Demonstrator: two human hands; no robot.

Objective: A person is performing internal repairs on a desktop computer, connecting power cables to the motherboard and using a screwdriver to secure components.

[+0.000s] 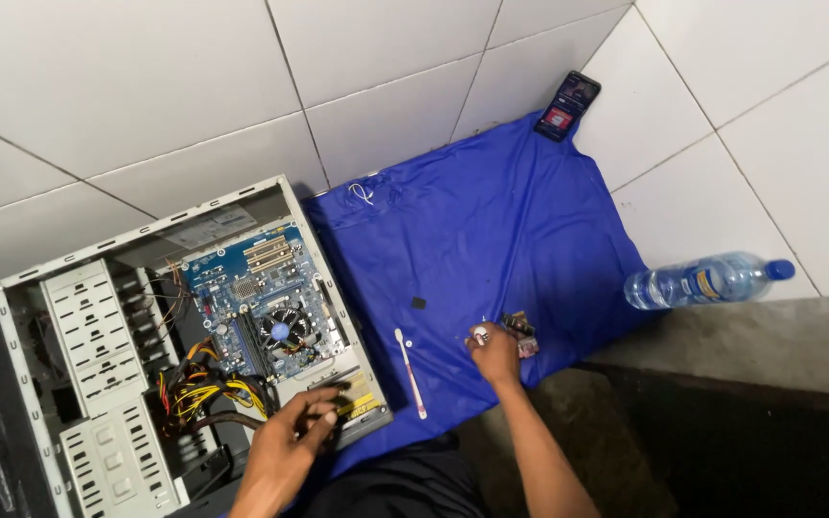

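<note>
White floor tiles [414, 58] fill the far half of the view, and a blue cloth [491, 230] is spread across them. At the left lies an open computer case [107, 384] on its side, its blue circuit board [256, 288] and round fan [282, 331] facing up, with yellow and black cables [199, 393] bunched at the near end.

Left hand [290, 441] now: fingers curled down on the near right corner of the case, gripping its edge by the cables. Right hand [496, 353] is out on the cloth, closed around a small white object [481, 333]; what that is, hard to say, too tiny. Touching the hand's far right side sits a small dark part [520, 331], maybe a little board, blurry.

Key line-up: a white toothbrush [411, 372] lies between the two hands, long axis running near to far, just left of the right hand, so that hand is the closer one. A small black square [418, 303] rests farther off on the cloth.

Far corner, a phone [568, 105]; at the right, a plastic water bottle [707, 280] on its side. Both forearms are cut off at the near edge.
</note>
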